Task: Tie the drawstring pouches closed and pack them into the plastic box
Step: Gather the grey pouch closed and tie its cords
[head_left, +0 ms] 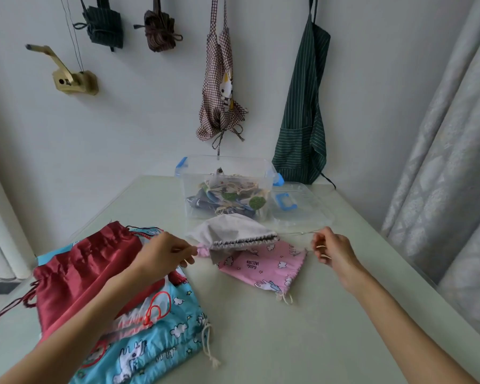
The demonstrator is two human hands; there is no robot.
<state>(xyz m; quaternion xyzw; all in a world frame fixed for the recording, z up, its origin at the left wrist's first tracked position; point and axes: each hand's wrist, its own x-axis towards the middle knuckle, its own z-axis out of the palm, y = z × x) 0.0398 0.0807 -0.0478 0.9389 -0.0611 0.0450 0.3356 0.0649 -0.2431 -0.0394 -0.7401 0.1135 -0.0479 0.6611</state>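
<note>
Pink unicorn pouch lies near table centre, partly under a grey-white pouch with a dark-trimmed gathered mouth. Left hand pinches a pale cord end at the pink pouch's left corner; right hand pinches cord at its right corner, fingers curled narrow. Clear plastic box, toward the far edge, already holds several tied pouches; its lid lies beside it. Red satin pouch and blue cartoon pouch wait at the near-left edge. Risk: uneven pull could slip a cord from the pinch, or drag the grey-white pouch along, since it overlaps the pink one. Hard to tell: which cord the right fingers hold, as a thin line also runs to the grey-white pouch's mouth; the pink pouch's mouth is hidden.
</note>
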